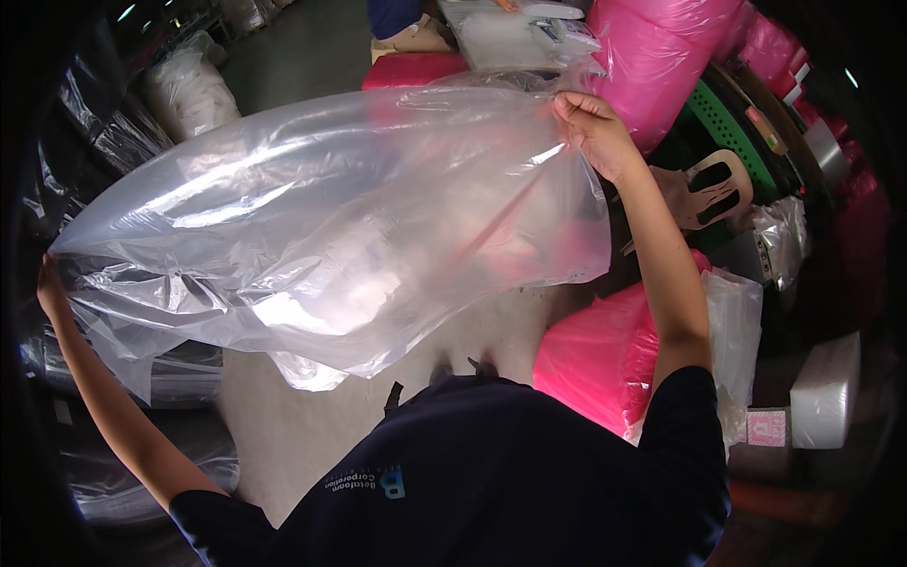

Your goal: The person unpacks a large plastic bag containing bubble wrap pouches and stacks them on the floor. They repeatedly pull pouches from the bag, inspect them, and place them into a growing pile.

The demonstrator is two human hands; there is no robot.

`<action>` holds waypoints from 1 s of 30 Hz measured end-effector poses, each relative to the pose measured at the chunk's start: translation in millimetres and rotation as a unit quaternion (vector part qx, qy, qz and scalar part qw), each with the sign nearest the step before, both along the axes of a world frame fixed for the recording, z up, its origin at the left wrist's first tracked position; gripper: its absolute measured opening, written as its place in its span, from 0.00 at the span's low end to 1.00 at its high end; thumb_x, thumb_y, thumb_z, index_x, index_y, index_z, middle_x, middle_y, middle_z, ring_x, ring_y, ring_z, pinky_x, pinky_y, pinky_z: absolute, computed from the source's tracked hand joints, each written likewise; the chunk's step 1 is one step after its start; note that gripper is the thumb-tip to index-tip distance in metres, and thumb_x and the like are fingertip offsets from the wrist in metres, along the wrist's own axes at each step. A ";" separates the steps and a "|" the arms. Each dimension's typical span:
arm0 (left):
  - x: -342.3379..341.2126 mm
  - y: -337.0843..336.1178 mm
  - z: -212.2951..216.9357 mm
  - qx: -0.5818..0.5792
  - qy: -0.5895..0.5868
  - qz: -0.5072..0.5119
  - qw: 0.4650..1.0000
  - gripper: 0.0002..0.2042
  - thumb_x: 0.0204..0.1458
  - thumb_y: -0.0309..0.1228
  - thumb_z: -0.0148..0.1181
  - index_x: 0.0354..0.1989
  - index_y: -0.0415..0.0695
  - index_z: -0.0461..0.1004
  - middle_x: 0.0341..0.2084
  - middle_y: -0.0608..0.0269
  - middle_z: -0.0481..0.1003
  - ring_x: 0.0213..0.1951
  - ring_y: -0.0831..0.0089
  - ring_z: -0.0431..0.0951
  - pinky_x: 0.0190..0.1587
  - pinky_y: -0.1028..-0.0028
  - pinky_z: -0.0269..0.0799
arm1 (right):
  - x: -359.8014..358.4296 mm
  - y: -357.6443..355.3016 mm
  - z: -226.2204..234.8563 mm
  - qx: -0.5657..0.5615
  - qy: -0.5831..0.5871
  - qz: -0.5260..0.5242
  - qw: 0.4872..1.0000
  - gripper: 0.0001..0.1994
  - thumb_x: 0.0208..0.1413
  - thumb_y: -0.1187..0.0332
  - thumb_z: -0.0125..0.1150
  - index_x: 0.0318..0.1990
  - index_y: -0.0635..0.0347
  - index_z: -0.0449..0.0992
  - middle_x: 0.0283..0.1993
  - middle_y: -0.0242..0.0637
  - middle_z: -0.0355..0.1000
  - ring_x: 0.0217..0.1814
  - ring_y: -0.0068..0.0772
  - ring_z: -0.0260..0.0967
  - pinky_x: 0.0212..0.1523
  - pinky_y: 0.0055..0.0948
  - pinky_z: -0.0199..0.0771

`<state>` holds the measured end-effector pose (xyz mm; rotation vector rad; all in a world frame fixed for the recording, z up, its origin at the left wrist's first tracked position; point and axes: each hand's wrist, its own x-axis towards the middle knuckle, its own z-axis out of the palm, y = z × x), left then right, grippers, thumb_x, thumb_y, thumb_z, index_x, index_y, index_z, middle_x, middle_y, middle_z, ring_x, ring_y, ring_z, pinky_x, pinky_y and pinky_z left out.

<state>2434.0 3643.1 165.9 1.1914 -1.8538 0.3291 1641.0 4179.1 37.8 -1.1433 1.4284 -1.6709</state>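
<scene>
A large clear plastic bag (312, 208) is stretched out in front of me, billowing above the floor between my two raised arms. My left hand (49, 288), far out at the left edge, grips one end of it; most of those fingers are in shadow. At the upper right, my right hand (593, 128) pinches the other end, where the film bunches into folds under the thumb and fingers. The lower edge of the bag hangs loose and crumpled. Through the film, pink and pale shapes show faintly.
Pink wrapped rolls (661, 57) stand at the far right beside a green perforated crate (704, 123) and a beige plastic chair (713, 194). A pink bag (600, 354) lies near my right arm. Dark wrapped rolls (161, 463) line the left. Another person's leg (411, 38) shows at the top.
</scene>
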 end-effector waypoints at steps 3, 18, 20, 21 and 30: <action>6.8 -4.8 -12.6 0.045 0.001 0.020 0.999 0.24 0.60 0.48 0.41 0.44 0.39 0.75 0.40 0.57 0.77 0.44 0.66 0.75 0.47 0.73 0.66 | 0.2 5.4 17.2 0.065 -0.011 0.022 0.998 0.09 0.58 0.63 0.55 0.36 0.59 0.73 0.30 0.24 0.69 0.28 0.13 0.63 0.29 0.16 0.64; 12.0 -31.9 -58.8 0.133 -0.006 0.005 0.991 0.23 0.61 0.44 0.38 0.40 0.38 0.76 0.39 0.58 0.77 0.43 0.68 0.75 0.49 0.73 0.65 | 33.4 35.6 51.9 0.055 -0.009 -0.001 0.998 0.13 0.56 0.61 0.56 0.36 0.64 0.76 0.27 0.30 0.71 0.24 0.16 0.61 0.26 0.14 0.61; 7.3 -34.5 -67.8 0.147 -0.010 -0.002 0.989 0.22 0.60 0.43 0.40 0.40 0.37 0.76 0.39 0.57 0.77 0.44 0.68 0.75 0.49 0.73 0.64 | 38.0 34.5 53.9 0.067 -0.044 -0.021 0.997 0.14 0.55 0.61 0.57 0.36 0.65 0.76 0.30 0.32 0.73 0.25 0.17 0.63 0.28 0.15 0.64; 5.6 -36.0 -72.4 0.154 -0.012 -0.006 0.988 0.21 0.60 0.42 0.41 0.40 0.37 0.76 0.39 0.57 0.77 0.44 0.68 0.75 0.50 0.73 0.64 | 35.5 33.2 50.9 0.062 -0.057 -0.035 0.996 0.13 0.54 0.62 0.58 0.37 0.65 0.76 0.31 0.33 0.74 0.26 0.18 0.64 0.29 0.16 0.65; -0.8 -47.4 -82.3 0.145 -0.040 -0.037 0.988 0.16 0.57 0.35 0.46 0.43 0.36 0.74 0.41 0.55 0.76 0.44 0.68 0.75 0.47 0.74 0.67 | 31.2 54.8 49.5 0.020 -0.093 -0.070 0.993 0.08 0.46 0.72 0.66 0.34 0.63 0.77 0.31 0.33 0.74 0.33 0.23 0.71 0.38 0.22 0.72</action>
